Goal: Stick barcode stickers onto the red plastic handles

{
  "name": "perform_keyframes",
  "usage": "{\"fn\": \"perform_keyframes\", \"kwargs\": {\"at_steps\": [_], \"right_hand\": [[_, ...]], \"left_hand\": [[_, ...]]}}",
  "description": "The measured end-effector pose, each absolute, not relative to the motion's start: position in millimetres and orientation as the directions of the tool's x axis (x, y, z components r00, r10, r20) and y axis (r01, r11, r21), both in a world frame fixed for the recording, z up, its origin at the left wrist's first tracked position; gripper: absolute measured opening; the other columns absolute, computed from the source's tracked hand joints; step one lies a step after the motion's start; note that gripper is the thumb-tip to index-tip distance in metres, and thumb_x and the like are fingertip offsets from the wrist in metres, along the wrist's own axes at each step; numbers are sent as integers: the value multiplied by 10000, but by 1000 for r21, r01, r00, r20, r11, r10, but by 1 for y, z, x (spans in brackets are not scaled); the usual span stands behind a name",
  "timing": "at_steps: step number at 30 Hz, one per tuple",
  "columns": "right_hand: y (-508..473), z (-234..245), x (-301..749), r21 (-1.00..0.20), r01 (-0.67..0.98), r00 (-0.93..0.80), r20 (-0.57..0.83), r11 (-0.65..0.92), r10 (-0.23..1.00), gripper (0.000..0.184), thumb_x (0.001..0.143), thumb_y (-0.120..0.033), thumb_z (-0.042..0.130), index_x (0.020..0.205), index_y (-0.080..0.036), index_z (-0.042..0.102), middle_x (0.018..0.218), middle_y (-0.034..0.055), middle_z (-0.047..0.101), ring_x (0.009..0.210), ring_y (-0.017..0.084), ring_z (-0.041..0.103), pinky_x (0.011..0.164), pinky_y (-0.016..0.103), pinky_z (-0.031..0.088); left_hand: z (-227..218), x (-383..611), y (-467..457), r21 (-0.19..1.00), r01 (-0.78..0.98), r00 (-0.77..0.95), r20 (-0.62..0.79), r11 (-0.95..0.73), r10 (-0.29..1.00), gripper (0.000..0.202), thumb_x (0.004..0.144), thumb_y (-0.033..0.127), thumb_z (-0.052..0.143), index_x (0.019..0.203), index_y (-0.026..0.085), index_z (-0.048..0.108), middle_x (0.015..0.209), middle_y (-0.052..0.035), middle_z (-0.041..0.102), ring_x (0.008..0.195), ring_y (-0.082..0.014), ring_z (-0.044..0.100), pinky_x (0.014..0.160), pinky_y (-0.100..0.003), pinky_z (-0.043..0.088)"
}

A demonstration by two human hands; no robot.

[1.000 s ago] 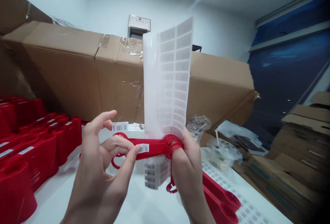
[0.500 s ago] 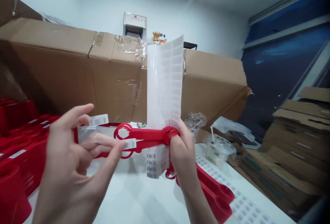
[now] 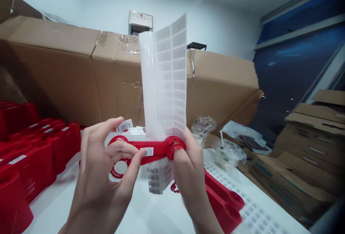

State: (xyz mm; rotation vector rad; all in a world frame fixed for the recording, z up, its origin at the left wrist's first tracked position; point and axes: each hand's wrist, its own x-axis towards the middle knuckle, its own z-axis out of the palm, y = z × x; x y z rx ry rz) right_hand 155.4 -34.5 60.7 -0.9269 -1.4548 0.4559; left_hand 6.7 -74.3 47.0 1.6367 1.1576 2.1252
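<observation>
My left hand (image 3: 107, 176) pinches a small white barcode sticker (image 3: 147, 151) between thumb and a finger, held against or just in front of a red plastic part (image 3: 156, 147). A second barcode sticker (image 3: 124, 125) clings to the tip of its raised index finger. My right hand (image 3: 190, 162) is closed around the ringed end of the red part and also grips a curled sheet of labels (image 3: 171, 69), which stands upright behind it. Barcodes show on the sheet's lower end. Whether the pinched sticker touches the red part I cannot tell.
Stacked red parts (image 3: 29, 148), some with white labels, fill the left of the table (image 3: 134, 209). More red parts (image 3: 223, 201) and a barcode sheet (image 3: 256, 216) lie at right. A plastic-wrapped cup (image 3: 226, 158) stands beyond. Large cardboard boxes (image 3: 115, 79) block the back.
My left hand has moved right, bringing the pinched sticker over the red part's arm. The label sheet and the red part have shifted slightly left.
</observation>
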Motion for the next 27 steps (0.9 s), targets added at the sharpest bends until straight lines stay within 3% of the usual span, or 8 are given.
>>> {"fn": "perform_keyframes", "kwargs": {"at_steps": [18,23,27], "right_hand": [[-39,61,154,-738,296,133,660,606,739,210,826,-75,421,787,-242,542,645,-73,584,604,135,516,529,246,396],[-45,59,154,-641,373,107,748,671,655,228,781,-59,410,803,-244,542,653,-72,585,572,129,497,515,234,397],[-51,57,152,-512,452,21,825,731,565,281,825,-69,425,963,-246,595,667,-78,576,540,126,469,507,237,394]], "left_hand": [[46,9,-72,672,286,-345,737,-683,581,540,856,228,754,1293,340,458,1213,-33,475,751,-145,742,725,-344,686],[39,8,-66,649,394,-331,761,-651,558,577,875,238,731,1339,331,401,1269,-60,438,747,-142,734,680,-328,669],[32,6,-60,552,561,-277,827,-617,489,636,905,209,672,1426,324,326,1327,-85,395,696,-113,711,660,-324,660]]}}
